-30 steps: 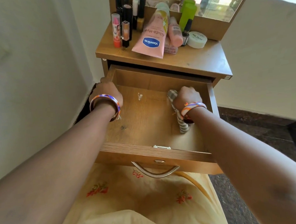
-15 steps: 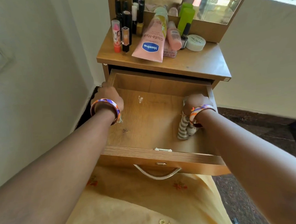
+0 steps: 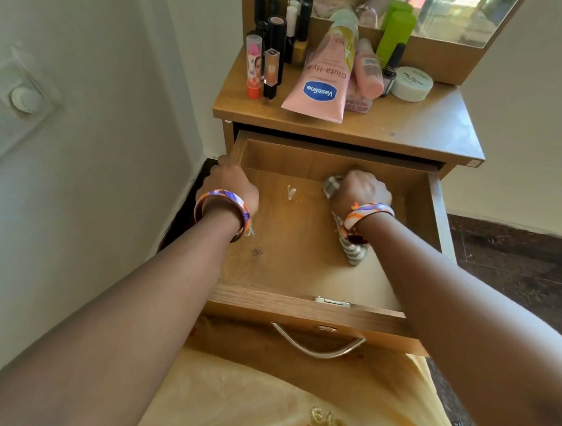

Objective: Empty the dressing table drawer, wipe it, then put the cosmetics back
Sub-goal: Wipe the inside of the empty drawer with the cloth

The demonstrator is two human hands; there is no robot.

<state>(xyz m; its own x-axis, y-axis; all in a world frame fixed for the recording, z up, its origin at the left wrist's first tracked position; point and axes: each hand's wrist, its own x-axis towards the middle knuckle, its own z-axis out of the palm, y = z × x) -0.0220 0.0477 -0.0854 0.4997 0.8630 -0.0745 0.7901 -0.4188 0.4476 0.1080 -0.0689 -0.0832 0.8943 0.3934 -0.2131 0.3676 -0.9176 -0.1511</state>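
- My right hand [image 3: 360, 192] is clamped in a fist on the grey-and-white striped wiping cloth [image 3: 351, 248], pressing it onto the floor of the pulled-out wooden drawer [image 3: 310, 305].
- Half a second ago that hand was hard against the drawer's right wall; now it has swept back toward the middle, up near the back wall, so I am rubbing side to side across the bottom.
- The loose tail of the cloth trails toward me under my wrist.
- My left hand [image 3: 231, 186] has not moved: its fingers are closed over the drawer's left wall near the back corner, steadying the drawer while I scrub.
- The drawer holds no cosmetics. Only a small pale scrap [image 3: 291, 192] and a dark speck [image 3: 257, 252] show on the left half of the floor.
- The cosmetics stand and lie on the wooden table top [image 3: 431, 126] above: the pink Vaseline lotion tube [image 3: 323, 83], black and orange lipstick tubes [image 3: 270, 71], the green bottle [image 3: 394, 34] and the round white cream jar [image 3: 411, 83].
- I judge emptying done and wiping partway through: the left half, with its scrap and speck, looks as if it needs a pass before anything goes back.
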